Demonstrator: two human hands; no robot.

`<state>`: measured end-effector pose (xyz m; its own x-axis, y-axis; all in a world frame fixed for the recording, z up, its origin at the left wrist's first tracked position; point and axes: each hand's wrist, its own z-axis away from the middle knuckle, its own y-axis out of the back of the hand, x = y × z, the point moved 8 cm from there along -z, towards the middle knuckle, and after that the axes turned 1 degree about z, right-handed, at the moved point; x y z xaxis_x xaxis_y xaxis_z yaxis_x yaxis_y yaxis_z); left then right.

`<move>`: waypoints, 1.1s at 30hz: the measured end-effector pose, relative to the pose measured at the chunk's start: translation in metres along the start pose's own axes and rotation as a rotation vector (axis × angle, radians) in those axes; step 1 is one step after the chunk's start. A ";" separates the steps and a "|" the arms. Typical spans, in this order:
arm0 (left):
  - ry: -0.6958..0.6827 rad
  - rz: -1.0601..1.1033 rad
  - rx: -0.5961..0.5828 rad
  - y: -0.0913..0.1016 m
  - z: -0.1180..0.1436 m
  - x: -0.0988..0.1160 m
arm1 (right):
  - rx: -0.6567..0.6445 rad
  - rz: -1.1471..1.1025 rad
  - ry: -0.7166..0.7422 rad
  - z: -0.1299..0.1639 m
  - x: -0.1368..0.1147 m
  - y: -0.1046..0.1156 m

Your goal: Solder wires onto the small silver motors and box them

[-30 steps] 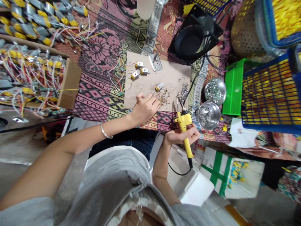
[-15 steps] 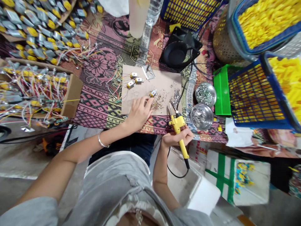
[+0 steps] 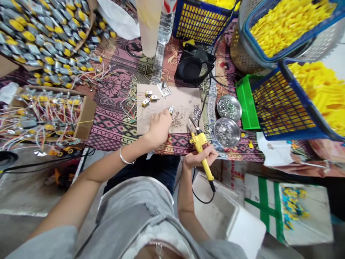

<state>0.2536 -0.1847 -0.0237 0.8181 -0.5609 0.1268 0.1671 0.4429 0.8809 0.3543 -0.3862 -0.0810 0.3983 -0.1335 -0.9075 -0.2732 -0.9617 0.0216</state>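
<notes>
Positioning a small motor for soldering
Left hand (image 3: 159,126) is pinching the small motor (image 3: 170,110) on the cardboard mat (image 3: 183,99); right hand (image 3: 201,157), fingers wrapped around the yellow soldering iron (image 3: 199,144), probably needs its tip brought leftward next.

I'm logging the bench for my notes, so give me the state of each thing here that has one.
left hand: fingertips on a small motor, on the cardboard sheet
right hand: gripping the yellow soldering iron, tip over the sheet's edge
two steel bowls: upright, holding small metal bits
blue baskets: filled with yellow parts
</notes>
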 end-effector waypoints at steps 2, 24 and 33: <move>0.026 0.005 -0.004 0.002 0.000 0.000 | -0.009 -0.013 -0.003 0.000 0.000 0.000; -0.033 -0.038 0.081 -0.003 0.007 -0.008 | -0.047 -0.026 0.039 0.001 -0.009 0.001; -0.075 -0.112 0.052 0.012 0.004 -0.022 | -0.047 0.013 0.034 0.000 -0.002 0.000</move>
<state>0.2353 -0.1692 -0.0139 0.7523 -0.6563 0.0586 0.2245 0.3389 0.9136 0.3537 -0.3860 -0.0789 0.4251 -0.1531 -0.8921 -0.2374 -0.9699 0.0533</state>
